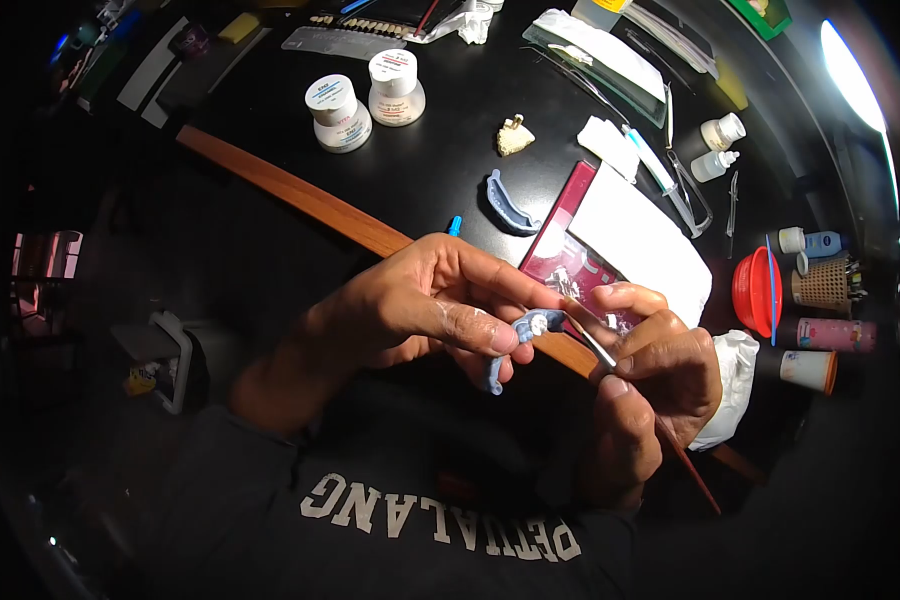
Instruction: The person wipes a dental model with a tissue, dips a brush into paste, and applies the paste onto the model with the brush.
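Note:
Pinched between the thumb and fingers of my left hand [435,305] is a blue-grey silicone dental impression [523,330], held over the table's wooden edge. A lump of white material [539,324] sits in its trough. My right hand [660,365] grips a fine brush [597,350] with a metal ferrule and a red handle. The brush tip points up and left, close to the impression's right end. White residue marks my left thumb. Under and behind my hands lies a dark red mixing slab [560,235] bearing some whitish material.
Another blue-grey impression piece [512,205] and a small tooth model [514,136] lie beyond my hands. Two powder jars [338,115] stand at the back left. A white paper pad [645,240] covers part of the slab. Rightward are a syringe [650,160], a red bowl [755,292] and a paper cup [808,371].

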The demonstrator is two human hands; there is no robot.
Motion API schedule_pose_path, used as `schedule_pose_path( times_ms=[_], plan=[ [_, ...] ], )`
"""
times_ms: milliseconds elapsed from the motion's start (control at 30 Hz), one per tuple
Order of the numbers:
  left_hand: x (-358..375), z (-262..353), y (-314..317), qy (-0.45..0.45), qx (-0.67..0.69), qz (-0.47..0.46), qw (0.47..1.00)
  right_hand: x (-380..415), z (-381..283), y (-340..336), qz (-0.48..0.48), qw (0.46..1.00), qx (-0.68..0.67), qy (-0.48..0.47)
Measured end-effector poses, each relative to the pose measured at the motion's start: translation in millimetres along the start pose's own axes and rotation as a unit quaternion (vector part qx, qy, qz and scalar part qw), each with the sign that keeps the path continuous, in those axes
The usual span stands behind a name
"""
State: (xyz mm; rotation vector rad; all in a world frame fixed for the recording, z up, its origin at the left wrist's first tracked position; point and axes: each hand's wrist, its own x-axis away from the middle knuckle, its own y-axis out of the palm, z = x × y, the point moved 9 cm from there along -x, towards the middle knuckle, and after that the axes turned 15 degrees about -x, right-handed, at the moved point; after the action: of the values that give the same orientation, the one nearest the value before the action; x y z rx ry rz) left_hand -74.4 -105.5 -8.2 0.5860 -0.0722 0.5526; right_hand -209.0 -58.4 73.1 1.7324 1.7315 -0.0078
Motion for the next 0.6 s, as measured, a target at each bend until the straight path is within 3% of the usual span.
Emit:
schedule_pose_path(
  times_ms=[233, 433, 600],
  plan=[
    [-2.7, -0.2, -3.0, 0.021, 0.006, 0.005, 1.0, -0.9, 0.7, 2.4, 0.005, 1.0, 0.011, 0.0],
    [-1.3, 9.0, 1.5, 0.059, -0.058, -0.007, 0.997, 0.9, 0.6, -0.3, -0.026, 0.998, 0.052, -0.009],
    [0.1, 9.1, 1.7, 0.039, -0.107, -0.008, 0.993, 2.0, 0.0, 2.5, -0.062, 0.993, 0.096, -0.01]
  ],
)
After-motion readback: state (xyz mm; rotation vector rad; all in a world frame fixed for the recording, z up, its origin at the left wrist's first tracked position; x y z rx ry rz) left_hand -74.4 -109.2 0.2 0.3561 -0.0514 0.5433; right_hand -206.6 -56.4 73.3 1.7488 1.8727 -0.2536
